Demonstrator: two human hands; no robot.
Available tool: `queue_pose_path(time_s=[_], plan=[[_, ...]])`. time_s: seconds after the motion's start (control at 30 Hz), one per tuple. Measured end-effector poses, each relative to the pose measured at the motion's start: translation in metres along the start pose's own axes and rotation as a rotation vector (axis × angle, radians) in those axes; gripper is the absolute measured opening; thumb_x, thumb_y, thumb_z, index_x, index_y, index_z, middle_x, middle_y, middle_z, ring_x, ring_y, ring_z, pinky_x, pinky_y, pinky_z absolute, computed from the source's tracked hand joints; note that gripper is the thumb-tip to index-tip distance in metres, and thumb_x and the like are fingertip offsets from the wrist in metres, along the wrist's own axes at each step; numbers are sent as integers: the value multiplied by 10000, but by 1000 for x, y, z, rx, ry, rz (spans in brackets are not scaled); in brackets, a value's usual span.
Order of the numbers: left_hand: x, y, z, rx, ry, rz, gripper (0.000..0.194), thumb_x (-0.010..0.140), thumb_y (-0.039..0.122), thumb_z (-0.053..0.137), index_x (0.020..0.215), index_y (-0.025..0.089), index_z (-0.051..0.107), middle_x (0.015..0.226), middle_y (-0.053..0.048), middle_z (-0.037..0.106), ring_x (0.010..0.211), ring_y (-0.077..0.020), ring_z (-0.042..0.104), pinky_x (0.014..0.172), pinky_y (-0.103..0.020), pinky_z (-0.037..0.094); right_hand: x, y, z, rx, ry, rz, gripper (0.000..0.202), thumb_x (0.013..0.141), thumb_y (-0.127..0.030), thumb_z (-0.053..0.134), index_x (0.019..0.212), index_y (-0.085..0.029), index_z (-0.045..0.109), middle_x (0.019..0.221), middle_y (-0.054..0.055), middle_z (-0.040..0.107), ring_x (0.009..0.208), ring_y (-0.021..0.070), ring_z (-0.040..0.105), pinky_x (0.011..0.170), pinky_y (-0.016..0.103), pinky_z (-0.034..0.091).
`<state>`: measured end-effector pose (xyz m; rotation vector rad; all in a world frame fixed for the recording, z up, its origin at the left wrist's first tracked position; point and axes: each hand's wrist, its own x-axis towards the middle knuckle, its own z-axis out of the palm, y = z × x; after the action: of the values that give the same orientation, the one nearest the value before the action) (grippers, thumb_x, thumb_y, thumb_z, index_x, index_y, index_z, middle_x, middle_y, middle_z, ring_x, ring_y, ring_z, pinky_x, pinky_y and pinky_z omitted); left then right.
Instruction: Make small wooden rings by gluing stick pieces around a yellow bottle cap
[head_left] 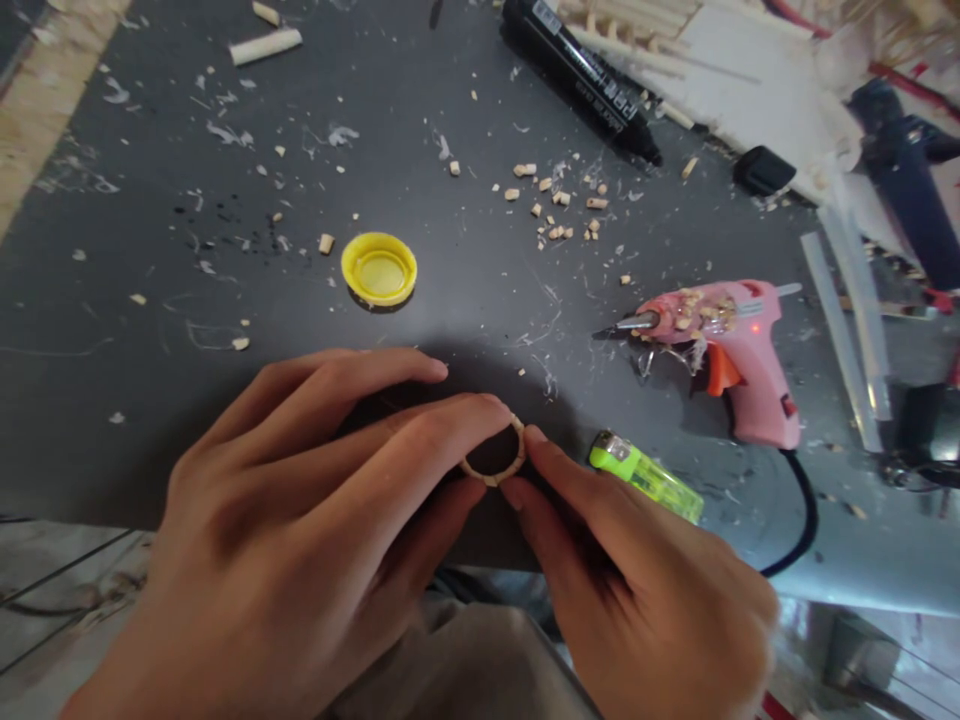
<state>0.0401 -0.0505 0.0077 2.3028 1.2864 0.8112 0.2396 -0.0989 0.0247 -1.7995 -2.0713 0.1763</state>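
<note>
Between my two hands is a small ring of pale wooden pieces point(491, 480), held close to the table's front edge. My left hand point(315, 490) grips its left side between index finger and thumb, the other fingers stretched out above the table. On the ring's right side, the thumb and index finger of my right hand point(622, 560) pinch it. Part of the ring is hidden under my left fingertips. A green lighter point(649, 478) lies just beyond my right hand. Ahead of my left hand rests a yellow cap point(379, 270), hollow side up.
A pink glue gun point(739, 350) lies at the right, its black cord running off the front edge. Clear glue sticks point(844, 340) are beside it. Farther back are a black marker point(581, 80), its cap point(763, 170), and several wood bits point(559, 200).
</note>
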Motion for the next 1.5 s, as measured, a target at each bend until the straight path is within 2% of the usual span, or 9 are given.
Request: queue_pose_path(time_s=[0.27, 0.63, 0.87, 1.1, 1.37, 1.5], plan=[[4, -1, 2, 5, -4, 5, 144, 1098, 259, 615, 1190, 290, 721, 1194, 21, 782, 1204, -156, 669, 1106, -302, 453, 0, -3, -1, 21, -25, 34, 191, 1090, -283, 678, 1180, -191, 818, 773, -27, 835, 542, 106, 741, 588, 255, 522], [5, 2, 2, -4, -21, -6, 174, 1080, 205, 642, 1223, 276, 712, 1166, 29, 789, 1231, -123, 650, 1130, -263, 421, -1, -2, 0, 53, -32, 41, 186, 1077, -247, 689, 1224, -207, 794, 748, -44, 817, 533, 103, 727, 581, 255, 527], [2, 2, 0, 1, -21, 7, 192, 1060, 144, 665, 1206, 258, 715, 1129, 35, 811, 1241, -137, 658, 1139, -273, 414, -2, -2, 0, 54, -34, 57, 191, 1076, -243, 687, 1234, -212, 789, 798, -32, 838, 557, 111, 744, 575, 263, 522], [2, 3, 0, 32, -32, -30, 178, 1082, 205, 628, 1206, 313, 696, 1126, 71, 826, 1238, -194, 714, 1109, -330, 472, -2, -3, 0, 68, -36, 50, 177, 1060, -229, 701, 1204, -200, 801, 820, -15, 851, 583, 112, 757, 596, 232, 541], [4, 1, 2, 28, -6, 10, 207, 1081, 199, 644, 1266, 282, 687, 1135, 47, 840, 1262, -172, 703, 1150, -296, 459, 2, -3, 5, 128, 14, 45, 149, 1051, -197, 697, 1129, -178, 822, 794, -6, 840, 573, 114, 743, 603, 237, 536], [2, 0, 2, 22, 21, 14, 200, 1075, 219, 658, 1262, 283, 693, 1110, 34, 844, 1270, -191, 708, 1151, -307, 465, 0, -4, 9, 183, 51, 51, 178, 1039, -165, 688, 1171, -171, 807, 848, -7, 845, 623, 112, 756, 637, 237, 537]])
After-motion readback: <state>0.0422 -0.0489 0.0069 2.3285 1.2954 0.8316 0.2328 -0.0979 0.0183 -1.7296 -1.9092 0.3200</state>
